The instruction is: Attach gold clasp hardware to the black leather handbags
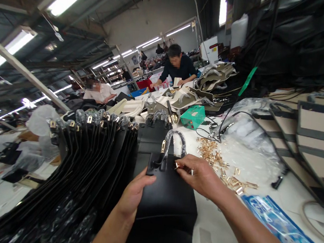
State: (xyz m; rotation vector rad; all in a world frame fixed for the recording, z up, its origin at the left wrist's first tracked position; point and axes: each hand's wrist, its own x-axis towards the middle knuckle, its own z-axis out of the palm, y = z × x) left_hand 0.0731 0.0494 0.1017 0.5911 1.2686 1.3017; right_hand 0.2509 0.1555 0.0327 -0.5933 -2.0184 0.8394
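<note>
A black leather bag panel [167, 200] lies in front of me, its plastic-wrapped handle [181, 139] arching up at the far end. My left hand [134, 192] grips the panel's left edge, thumb on top and fingers hidden beneath. Between the thumb and fingertips of my right hand [197, 174] is a small gold metal fitting [177, 165], held against the panel near the handle's right foot. Another gold buckle [163, 146] sits at the handle's left side. More black panels [151, 136] lie under and beyond this one.
Many black panels with wrapped handles [96, 160] stand stacked at left. Loose gold fittings [211, 152] are scattered right, near a green box [193, 116] and a blue plastic packet [286, 233]. Beige-backed panels [317, 143] lie far right. A co-worker [176, 68] works across the table.
</note>
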